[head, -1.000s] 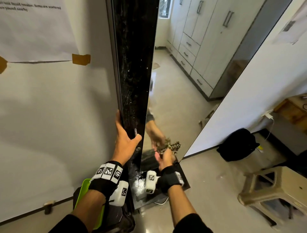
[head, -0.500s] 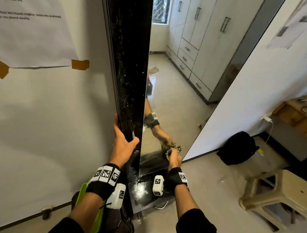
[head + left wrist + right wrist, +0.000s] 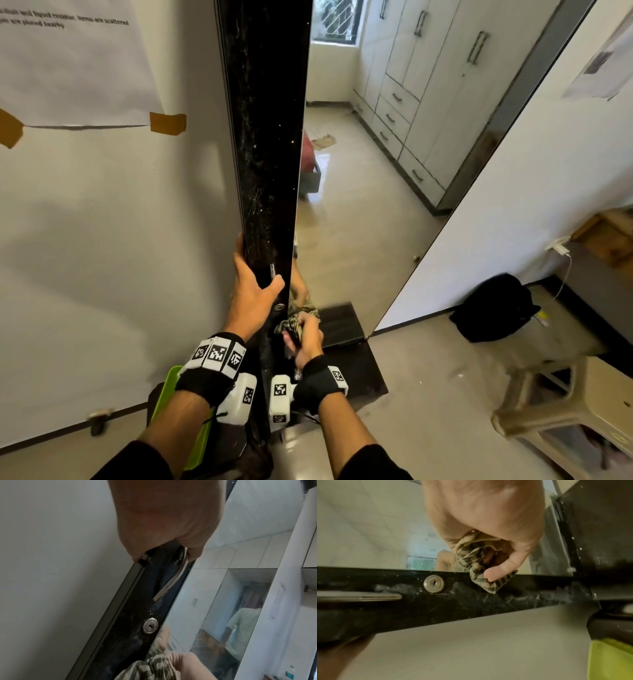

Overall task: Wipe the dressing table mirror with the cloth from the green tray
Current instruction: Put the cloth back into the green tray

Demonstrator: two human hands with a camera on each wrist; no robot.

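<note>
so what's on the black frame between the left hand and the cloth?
The round keyhole lock, below the handle that the left hand grips and above the cloth; the left wrist view shows it best.

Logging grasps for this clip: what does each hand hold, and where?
Right hand grips the bunched cloth around its middle. Left hand grips the mirror door's black edge at the handle.

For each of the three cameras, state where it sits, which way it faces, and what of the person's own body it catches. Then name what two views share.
Head: worn on the head, facing forward and down at the mirror; shows both forearms, left hand gripping the black frame, right hand holding the cloth.
Left wrist: looks along the left hand up the frame's handle.
Right wrist: looks along the right hand at the cloth; green tray at lower right.
Shared: both wrist views show the keyhole lock.
</note>
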